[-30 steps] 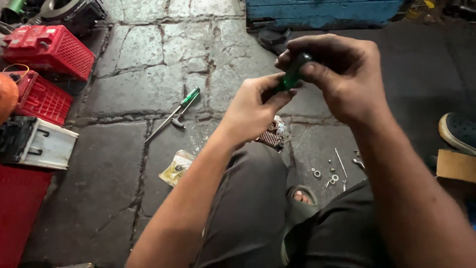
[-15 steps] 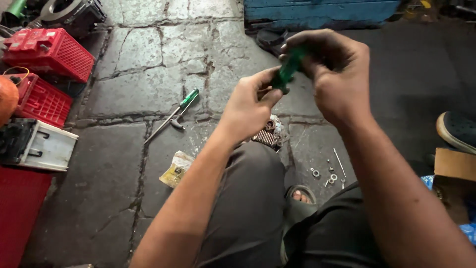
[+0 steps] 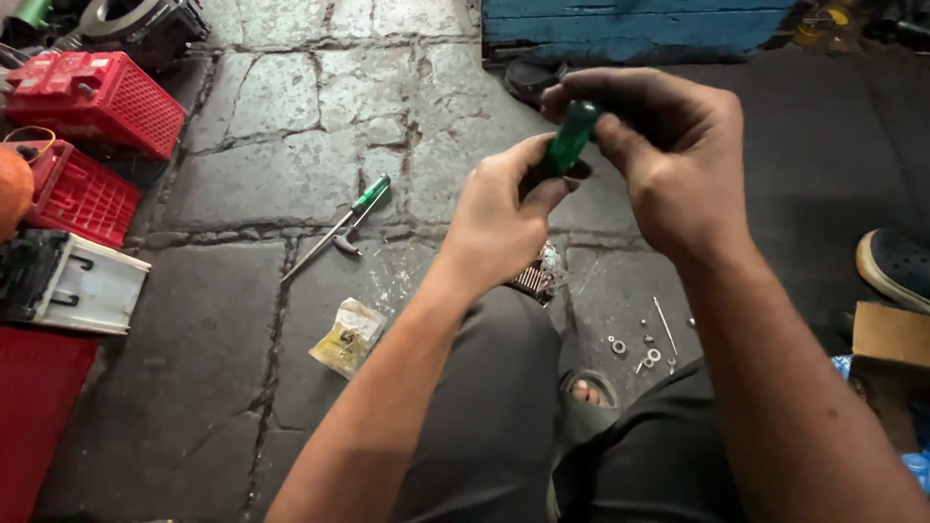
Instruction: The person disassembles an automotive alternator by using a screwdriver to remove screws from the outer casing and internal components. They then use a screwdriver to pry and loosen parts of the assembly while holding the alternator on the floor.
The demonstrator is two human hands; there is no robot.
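GRIP: left hand and right hand both pinch green-handled tool, raised between them | BELOW GRIP: washers, finned metal part | RISK: greasy fingers may slip, dropping it among them.

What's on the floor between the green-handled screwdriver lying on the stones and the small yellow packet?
Bare cracked stone floor in the head view; nothing lies between the screwdriver and the yellow packet.
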